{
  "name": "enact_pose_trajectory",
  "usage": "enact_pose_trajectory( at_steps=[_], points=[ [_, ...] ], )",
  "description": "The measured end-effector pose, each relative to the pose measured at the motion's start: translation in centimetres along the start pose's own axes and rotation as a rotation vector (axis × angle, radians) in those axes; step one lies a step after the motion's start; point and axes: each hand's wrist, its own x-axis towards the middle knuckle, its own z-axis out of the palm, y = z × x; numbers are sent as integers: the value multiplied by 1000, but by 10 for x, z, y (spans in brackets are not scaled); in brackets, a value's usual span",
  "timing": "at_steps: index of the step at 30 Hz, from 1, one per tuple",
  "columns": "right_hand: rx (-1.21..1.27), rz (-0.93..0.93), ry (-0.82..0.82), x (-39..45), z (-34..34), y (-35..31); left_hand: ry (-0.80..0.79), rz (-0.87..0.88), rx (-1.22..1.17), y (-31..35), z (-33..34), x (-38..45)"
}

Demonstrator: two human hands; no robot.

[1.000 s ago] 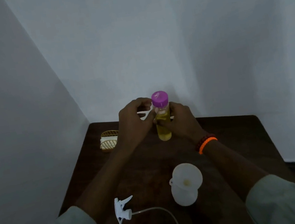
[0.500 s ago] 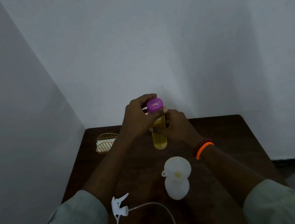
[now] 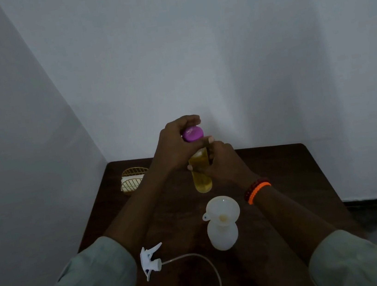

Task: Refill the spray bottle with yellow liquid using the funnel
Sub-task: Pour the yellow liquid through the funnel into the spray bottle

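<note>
At the table's middle I see one clear bottle of yellow liquid (image 3: 201, 177), my left hand (image 3: 175, 146) pinching its purple cap (image 3: 192, 134), my right hand (image 3: 224, 164) wrapped around its body. Nearer stand one translucent white spray bottle (image 3: 223, 236) topped by one white funnel (image 3: 222, 209), and one detached white trigger sprayer (image 3: 150, 261) lying beside.

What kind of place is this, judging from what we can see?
Probably a plain room at home, in a corner: a small dark wooden table stands against bare pale walls, with a little gold wire holder on it. Nothing suggests a laboratory or workshop.
</note>
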Motion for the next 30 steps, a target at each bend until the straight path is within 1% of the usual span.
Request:
enact_pose_trajectory(
  at_steps=[6,11,16,19,24,26,28,30],
  points=[
    [-8,-7,23,5,-8,7,-3,-1,-37,-4,-6,-7],
    [6,2,-5,5,-9,11,18,-15,-31,-11,-11,-7],
    [19,-15,-16,5,-2,12,-18,12,36,-9,-8,-1],
    [31,1,-13,7,0,13,39,24,49,-8,-7,1],
    [16,15,-14,10,2,23,139,17,0,-10,-13,1],
    [4,29,-11,12,2,28,176,-7,-5,-21,-20,-2],
    [-2,39,-9,12,2,32,208,-71,-3,-41,-26,-9],
    [4,52,-3,12,2,37,206,-107,45,-65,-28,-20]
  ],
)
